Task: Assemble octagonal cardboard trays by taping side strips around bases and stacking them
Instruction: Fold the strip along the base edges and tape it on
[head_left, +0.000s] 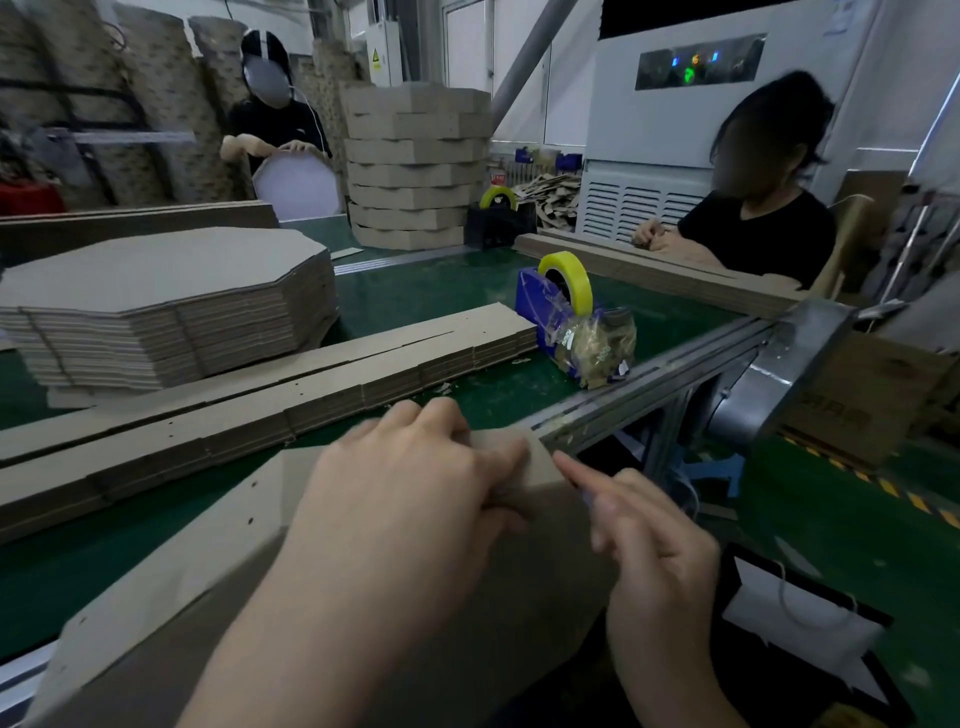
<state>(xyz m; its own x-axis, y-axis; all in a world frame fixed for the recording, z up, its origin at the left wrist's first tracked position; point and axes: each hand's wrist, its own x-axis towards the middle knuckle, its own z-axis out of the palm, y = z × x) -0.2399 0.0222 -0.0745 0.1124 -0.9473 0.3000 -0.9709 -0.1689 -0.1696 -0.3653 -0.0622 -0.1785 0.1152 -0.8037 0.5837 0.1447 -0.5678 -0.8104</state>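
Tray (208, 571) sits at 6 o'clock, its far corner just beside the table rail (649, 379). Our left hand (415, 483) grips its rim. Our right hand (654, 535) is blurred with the index on the corner – can't tell its grip. Bare green belt shows between the tray and the strip stack (322, 405) at 10. Warning sticker (376, 58) at 12 – text too small to read.

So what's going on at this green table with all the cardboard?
The person wearing the camera is assembling a brown cardboard tray. The left hand grips its upper edge near a corner, and the right hand points a forefinger at that corner; blur hides whether it touches. Beyond lie a stack of flat octagonal cardboard bases, long cardboard side strips and a blue tape dispenser with a yellow roll. At the far end stand finished cardboard trays in a pile.
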